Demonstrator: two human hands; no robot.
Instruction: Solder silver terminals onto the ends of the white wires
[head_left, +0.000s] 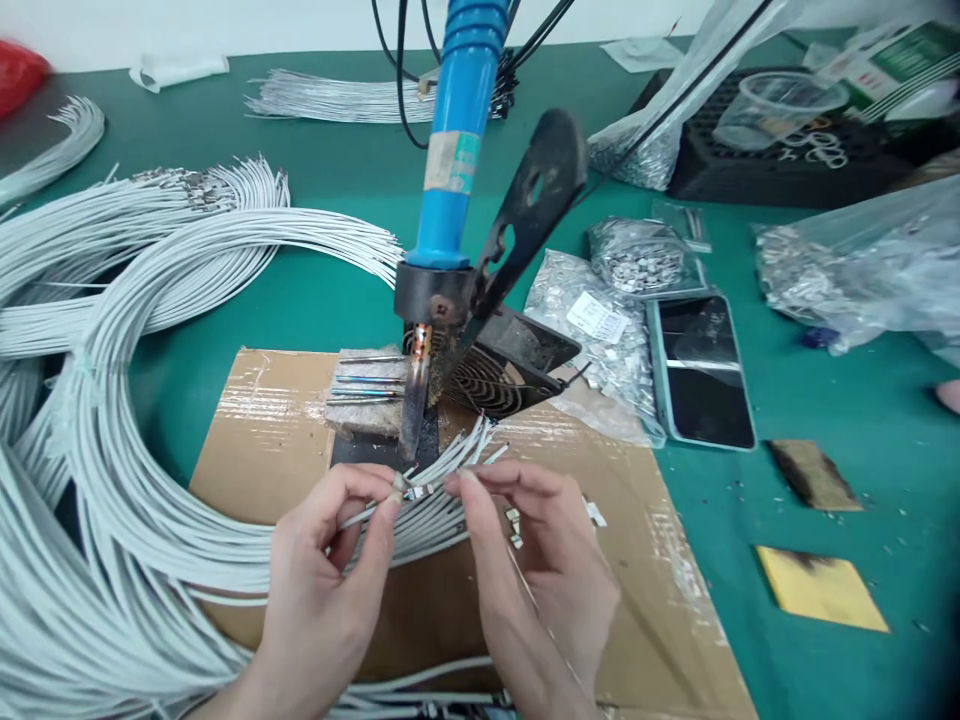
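My left hand [337, 560] pinches the end of a white cable [352, 518] between thumb and forefinger. At the cable's tip a small metal terminal [420, 491] sticks out towards the right. My right hand [536, 560] is closed, its thumb and forefinger meeting just right of the terminal. A thin solder wire [523, 580] runs along its palm; what lies between the fingertips is hidden. Right above the terminal points the tip of a blue-handled soldering iron [454, 180], held in a black stand [517, 220]. Cable ends [442, 515] lie behind both hands.
Big coils of white cable [127, 420] fill the left side. Cardboard [645, 590] covers the table under my hands. Behind it are a small fan [502, 370] and bagged metal parts [637, 255]. On the right lie a phone [705, 370] and a yellow sponge [821, 590].
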